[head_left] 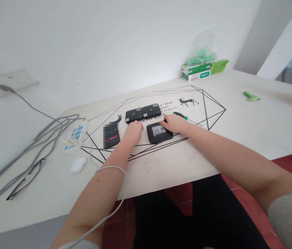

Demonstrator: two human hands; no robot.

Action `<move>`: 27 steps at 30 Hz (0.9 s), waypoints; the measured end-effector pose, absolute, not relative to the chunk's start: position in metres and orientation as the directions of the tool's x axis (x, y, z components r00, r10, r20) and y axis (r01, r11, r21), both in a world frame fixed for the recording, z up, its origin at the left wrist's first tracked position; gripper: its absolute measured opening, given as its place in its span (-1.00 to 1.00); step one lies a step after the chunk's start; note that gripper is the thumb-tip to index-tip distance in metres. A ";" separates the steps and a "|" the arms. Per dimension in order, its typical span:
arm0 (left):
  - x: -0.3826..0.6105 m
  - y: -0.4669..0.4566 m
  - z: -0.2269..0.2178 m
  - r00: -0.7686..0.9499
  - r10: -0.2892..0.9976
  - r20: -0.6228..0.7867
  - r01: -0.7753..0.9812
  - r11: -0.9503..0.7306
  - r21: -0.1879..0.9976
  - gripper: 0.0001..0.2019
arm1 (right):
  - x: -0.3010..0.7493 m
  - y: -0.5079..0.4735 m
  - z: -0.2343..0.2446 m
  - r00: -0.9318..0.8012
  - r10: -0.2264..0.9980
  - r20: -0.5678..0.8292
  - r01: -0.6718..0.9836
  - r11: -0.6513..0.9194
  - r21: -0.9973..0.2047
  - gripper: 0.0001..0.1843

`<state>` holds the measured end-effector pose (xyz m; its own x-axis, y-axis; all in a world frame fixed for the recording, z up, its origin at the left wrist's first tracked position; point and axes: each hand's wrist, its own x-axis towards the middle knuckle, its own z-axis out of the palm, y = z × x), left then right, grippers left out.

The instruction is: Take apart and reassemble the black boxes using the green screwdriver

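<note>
A small black device (159, 132) with a white label on top lies on the white table (161, 166) between my hands. My left hand (133, 132) rests just left of it with fingers curled, knuckles down; what it holds, if anything, is hidden. My right hand (175, 123) touches the device's right far corner, fingers bent. A green-handled screwdriver (182, 116) lies right behind that hand. Two more black devices (133, 114) (151, 111) sit side by side just beyond. A dark phone (111, 135) lies left of my left hand.
A white power strip (75, 136) with grey cables (31, 145) is at the left, with a white earbud case (78, 164) and black glasses (25, 180) nearer me. Green boxes (204, 70) under a plastic bag stand at the back. A green item (251, 96) lies far right.
</note>
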<state>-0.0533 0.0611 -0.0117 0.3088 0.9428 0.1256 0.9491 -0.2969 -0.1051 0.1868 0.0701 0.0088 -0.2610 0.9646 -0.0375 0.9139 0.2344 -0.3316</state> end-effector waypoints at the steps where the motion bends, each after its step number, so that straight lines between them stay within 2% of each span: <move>1: -0.053 0.061 -0.012 0.308 0.944 0.121 0.949 -0.295 -0.112 -0.76 | 0.187 0.070 0.009 -0.262 0.964 -0.038 0.914 0.235 -0.331 -0.51; 7: -0.046 0.058 -0.012 0.275 0.953 0.129 0.956 -0.257 -0.140 -0.73 | 0.188 0.071 0.008 -0.267 0.963 -0.033 0.914 0.242 -0.327 -0.52; 27: -0.053 0.063 -0.010 0.273 0.952 0.138 0.959 -0.257 -0.118 -0.75 | 0.186 0.068 0.010 -0.265 0.963 -0.046 0.917 0.237 -0.320 -0.50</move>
